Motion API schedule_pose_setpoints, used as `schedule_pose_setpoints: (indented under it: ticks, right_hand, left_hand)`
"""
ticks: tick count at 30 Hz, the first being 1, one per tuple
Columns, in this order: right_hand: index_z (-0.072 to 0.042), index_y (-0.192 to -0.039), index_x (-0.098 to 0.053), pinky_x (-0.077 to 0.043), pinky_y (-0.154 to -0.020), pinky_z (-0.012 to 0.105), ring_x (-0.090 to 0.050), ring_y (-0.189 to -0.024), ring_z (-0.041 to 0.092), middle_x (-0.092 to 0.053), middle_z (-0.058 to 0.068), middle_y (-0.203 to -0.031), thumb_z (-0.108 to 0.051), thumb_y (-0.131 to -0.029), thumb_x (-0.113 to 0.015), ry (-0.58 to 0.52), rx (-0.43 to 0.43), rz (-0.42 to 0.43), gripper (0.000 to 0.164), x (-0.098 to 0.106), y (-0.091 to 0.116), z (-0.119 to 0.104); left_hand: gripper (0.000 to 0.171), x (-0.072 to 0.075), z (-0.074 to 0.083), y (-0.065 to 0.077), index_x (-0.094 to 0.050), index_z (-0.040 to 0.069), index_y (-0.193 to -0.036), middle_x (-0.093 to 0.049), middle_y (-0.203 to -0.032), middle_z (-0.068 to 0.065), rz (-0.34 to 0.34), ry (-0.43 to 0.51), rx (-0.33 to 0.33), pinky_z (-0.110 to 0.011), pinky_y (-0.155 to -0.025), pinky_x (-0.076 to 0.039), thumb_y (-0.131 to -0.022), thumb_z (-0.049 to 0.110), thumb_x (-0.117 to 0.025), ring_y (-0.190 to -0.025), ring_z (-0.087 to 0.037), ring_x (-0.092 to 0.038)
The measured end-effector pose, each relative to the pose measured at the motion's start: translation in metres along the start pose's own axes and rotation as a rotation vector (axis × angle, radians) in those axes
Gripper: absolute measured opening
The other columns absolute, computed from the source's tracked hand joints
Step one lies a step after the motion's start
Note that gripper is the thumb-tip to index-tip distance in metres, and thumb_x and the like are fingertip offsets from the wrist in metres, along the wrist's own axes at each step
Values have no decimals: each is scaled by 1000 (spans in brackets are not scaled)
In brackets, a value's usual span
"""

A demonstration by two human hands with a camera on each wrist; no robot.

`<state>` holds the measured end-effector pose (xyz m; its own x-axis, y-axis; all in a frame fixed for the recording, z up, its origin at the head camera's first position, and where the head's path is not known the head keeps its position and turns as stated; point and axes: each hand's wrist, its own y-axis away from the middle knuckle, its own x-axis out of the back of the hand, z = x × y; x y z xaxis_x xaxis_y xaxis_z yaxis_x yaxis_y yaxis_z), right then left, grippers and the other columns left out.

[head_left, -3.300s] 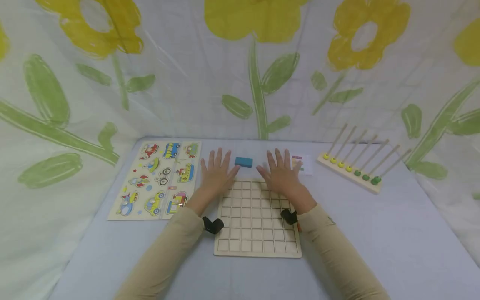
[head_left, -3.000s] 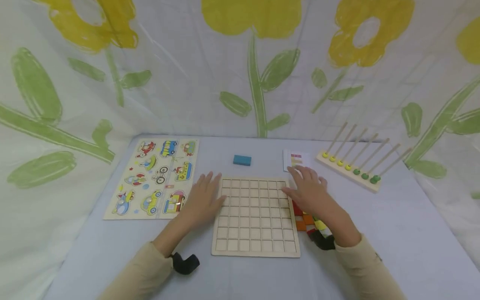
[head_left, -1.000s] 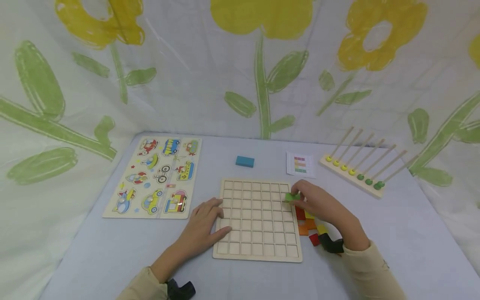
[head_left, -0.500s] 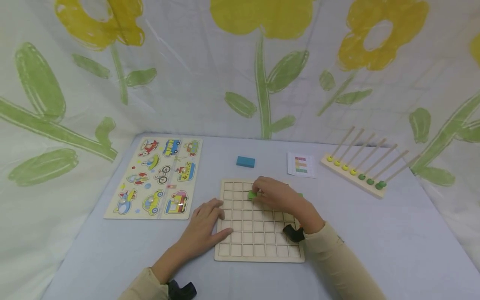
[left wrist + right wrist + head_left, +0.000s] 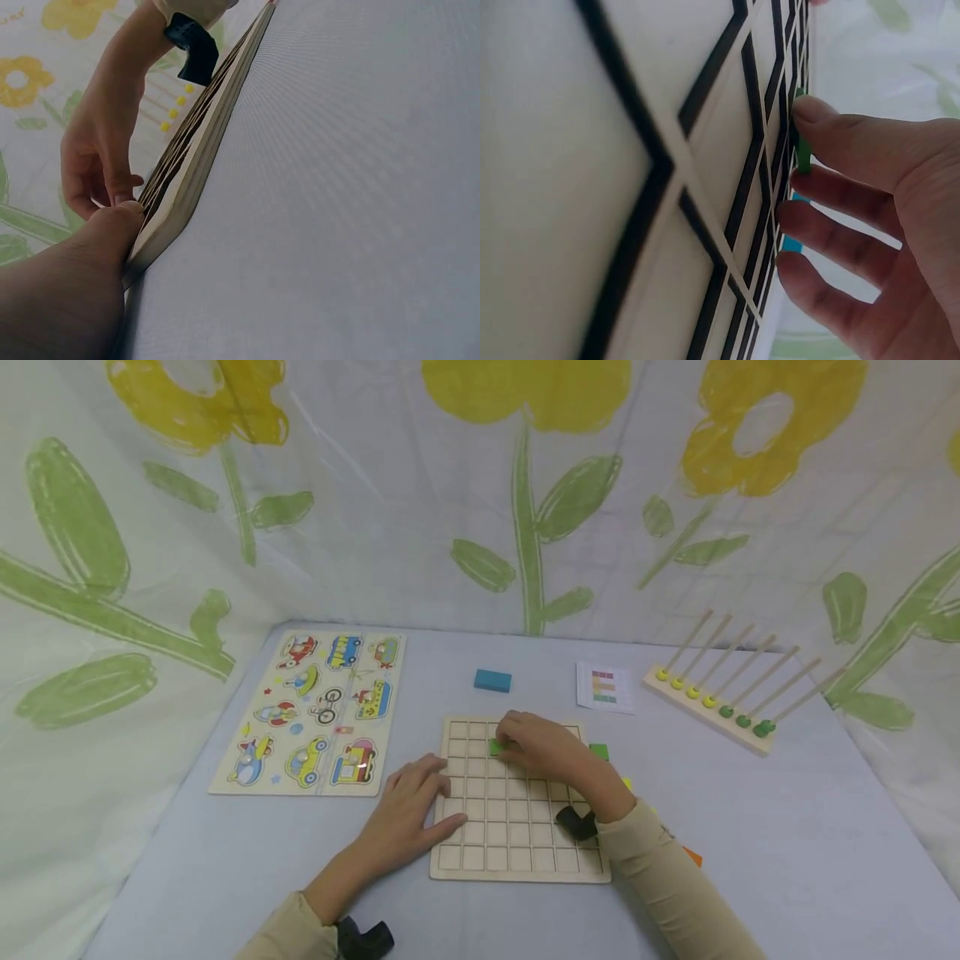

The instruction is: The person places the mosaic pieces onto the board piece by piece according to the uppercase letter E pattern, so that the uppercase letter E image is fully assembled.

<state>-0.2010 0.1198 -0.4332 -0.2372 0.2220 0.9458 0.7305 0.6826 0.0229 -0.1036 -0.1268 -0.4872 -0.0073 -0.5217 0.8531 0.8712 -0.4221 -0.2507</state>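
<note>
A wooden board (image 5: 475, 835) with a grid of square recesses lies flat on the table. My right hand (image 5: 543, 750) pinches a small green square tile (image 5: 495, 747) over the upper part of the grid. In the right wrist view, thumb and index finger hold this green tile (image 5: 804, 152) on edge, close to the grid; whether it touches the board is unclear. My left hand (image 5: 408, 806) rests at the board's left edge, fingers loosely bent and the thumb (image 5: 116, 229) on the rim. Beyond the board's right edge lies another green tile (image 5: 598, 751). My right forearm hides most of the other coloured tiles.
Behind the board are a blue block (image 5: 492, 681) and a card with a coloured pattern (image 5: 603, 687). A picture puzzle board (image 5: 309, 727) lies left, and a pegged bead stand (image 5: 708, 710) is back right. One orange tile (image 5: 692, 857) shows beside the right sleeve.
My right hand has picked up a green tile at the board's right side and carried it left over the grid. My left hand came down to the left edge and stayed there.
</note>
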Motion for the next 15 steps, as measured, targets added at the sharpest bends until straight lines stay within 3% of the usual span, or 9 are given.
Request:
schedule_pose_setpoints:
  ticks: [15]
  right_hand:
    - [-16, -101, -64, -48, -80, 28, -54, -88, 9, -59, -7, -99, -24, -92, -65, 21, 16, -21, 12, 1, -5, -4]
  left_hand:
    - [35, 0, -1, 0, -52, 22, -101, -44, -142, -4, 4, -8, 4, -52, -109, -25, -87, 53, -62, -137, -22, -34]
